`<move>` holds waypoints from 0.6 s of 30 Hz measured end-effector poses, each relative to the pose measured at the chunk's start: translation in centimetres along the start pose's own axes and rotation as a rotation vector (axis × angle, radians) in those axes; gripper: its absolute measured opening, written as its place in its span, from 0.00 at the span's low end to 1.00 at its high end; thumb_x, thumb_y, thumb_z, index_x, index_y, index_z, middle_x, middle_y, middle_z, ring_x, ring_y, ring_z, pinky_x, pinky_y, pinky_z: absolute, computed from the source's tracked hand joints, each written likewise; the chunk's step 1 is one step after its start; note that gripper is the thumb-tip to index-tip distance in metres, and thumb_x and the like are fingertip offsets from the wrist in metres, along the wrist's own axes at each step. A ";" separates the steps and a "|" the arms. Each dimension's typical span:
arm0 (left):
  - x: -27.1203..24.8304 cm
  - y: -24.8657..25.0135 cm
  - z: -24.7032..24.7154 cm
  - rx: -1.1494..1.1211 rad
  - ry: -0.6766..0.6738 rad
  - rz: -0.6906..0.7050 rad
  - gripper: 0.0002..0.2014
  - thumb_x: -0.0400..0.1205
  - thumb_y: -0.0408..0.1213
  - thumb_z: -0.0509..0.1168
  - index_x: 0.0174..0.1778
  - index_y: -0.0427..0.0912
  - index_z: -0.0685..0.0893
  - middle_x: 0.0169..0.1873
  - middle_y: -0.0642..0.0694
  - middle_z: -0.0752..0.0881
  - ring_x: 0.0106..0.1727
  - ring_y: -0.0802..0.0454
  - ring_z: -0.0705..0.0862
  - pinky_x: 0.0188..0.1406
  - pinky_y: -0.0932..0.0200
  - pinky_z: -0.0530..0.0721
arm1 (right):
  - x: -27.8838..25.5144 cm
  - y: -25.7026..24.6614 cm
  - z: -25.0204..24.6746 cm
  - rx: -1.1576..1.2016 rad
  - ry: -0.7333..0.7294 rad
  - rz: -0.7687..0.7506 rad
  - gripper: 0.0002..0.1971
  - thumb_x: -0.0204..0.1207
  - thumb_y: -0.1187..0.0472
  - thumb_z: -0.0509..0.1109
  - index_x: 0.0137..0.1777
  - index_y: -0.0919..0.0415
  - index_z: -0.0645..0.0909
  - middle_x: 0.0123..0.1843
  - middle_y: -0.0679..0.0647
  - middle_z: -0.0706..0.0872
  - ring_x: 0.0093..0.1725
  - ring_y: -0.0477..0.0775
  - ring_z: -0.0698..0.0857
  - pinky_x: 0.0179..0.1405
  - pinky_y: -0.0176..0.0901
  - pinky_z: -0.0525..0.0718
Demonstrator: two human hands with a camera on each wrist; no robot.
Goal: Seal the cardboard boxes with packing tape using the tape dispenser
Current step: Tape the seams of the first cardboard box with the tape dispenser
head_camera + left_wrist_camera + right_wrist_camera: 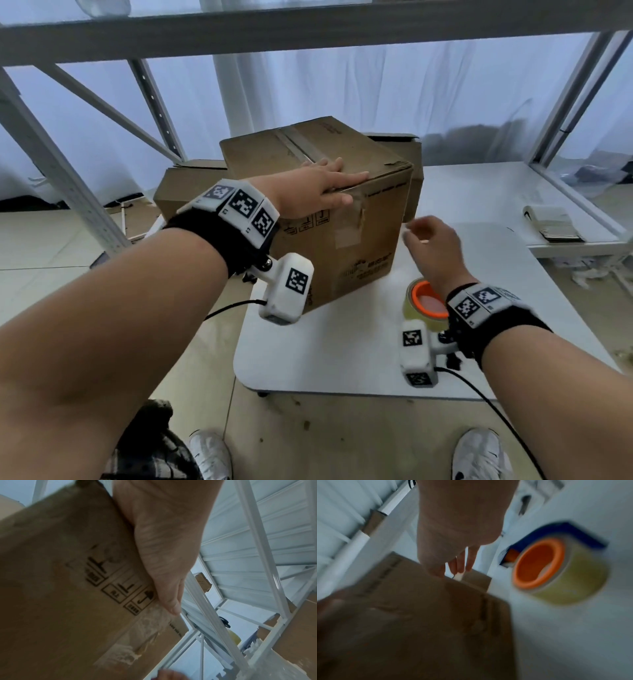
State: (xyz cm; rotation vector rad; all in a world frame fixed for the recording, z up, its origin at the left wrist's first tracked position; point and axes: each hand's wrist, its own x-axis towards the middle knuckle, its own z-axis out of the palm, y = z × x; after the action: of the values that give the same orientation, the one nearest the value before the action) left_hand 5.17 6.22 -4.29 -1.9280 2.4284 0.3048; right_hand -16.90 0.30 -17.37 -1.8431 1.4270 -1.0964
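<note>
The left hand (318, 192) lies flat on the cardboard box (322, 219), thumb down its side, steadying it. The right hand (430, 246) hovers empty, fingers loosely curled, with the tape dispenser (426, 303) just behind its wrist, likely its next pickup.

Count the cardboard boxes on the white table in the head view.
3. A big box in front under the left hand, one box behind on its left, another behind on its right. More may be hidden.

surface: white table (342, 359) | on it: cardboard box (359, 246), tape dispenser (424, 303) just beside it
</note>
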 end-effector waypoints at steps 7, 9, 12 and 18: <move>-0.3 0.1 0.6 0.003 0.119 0.010 0.24 0.88 0.51 0.50 0.81 0.61 0.57 0.83 0.41 0.55 0.84 0.48 0.50 0.81 0.50 0.47 | -0.8 -5.7 2.5 0.491 -0.090 0.054 0.02 0.78 0.63 0.71 0.48 0.60 0.83 0.43 0.52 0.87 0.43 0.43 0.86 0.46 0.31 0.83; -0.1 0.1 0.7 0.005 0.145 0.010 0.24 0.88 0.51 0.51 0.81 0.61 0.59 0.83 0.42 0.56 0.84 0.48 0.52 0.81 0.51 0.48 | -0.8 -5.6 2.6 0.503 -0.098 0.056 0.04 0.78 0.61 0.71 0.48 0.61 0.83 0.41 0.54 0.88 0.40 0.43 0.85 0.46 0.32 0.83; -0.2 0.0 0.9 0.000 0.162 0.014 0.24 0.87 0.51 0.52 0.81 0.61 0.60 0.83 0.42 0.57 0.84 0.48 0.53 0.81 0.51 0.49 | -0.9 -5.6 3.0 0.496 -0.116 0.080 0.09 0.78 0.55 0.72 0.47 0.62 0.84 0.38 0.54 0.89 0.38 0.42 0.85 0.45 0.34 0.81; 0.1 -0.4 1.1 -0.014 0.163 0.019 0.24 0.87 0.52 0.53 0.80 0.61 0.60 0.83 0.42 0.57 0.84 0.48 0.53 0.82 0.50 0.49 | -1.1 -5.8 2.8 0.466 -0.218 0.052 0.10 0.76 0.52 0.73 0.40 0.60 0.84 0.39 0.53 0.87 0.40 0.44 0.85 0.40 0.31 0.82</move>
State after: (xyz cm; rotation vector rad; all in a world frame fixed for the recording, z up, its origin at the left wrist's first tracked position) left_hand 5.40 6.24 -5.41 -2.0115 2.5502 0.1713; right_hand -11.72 2.82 -14.29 -1.5270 0.9872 -1.0572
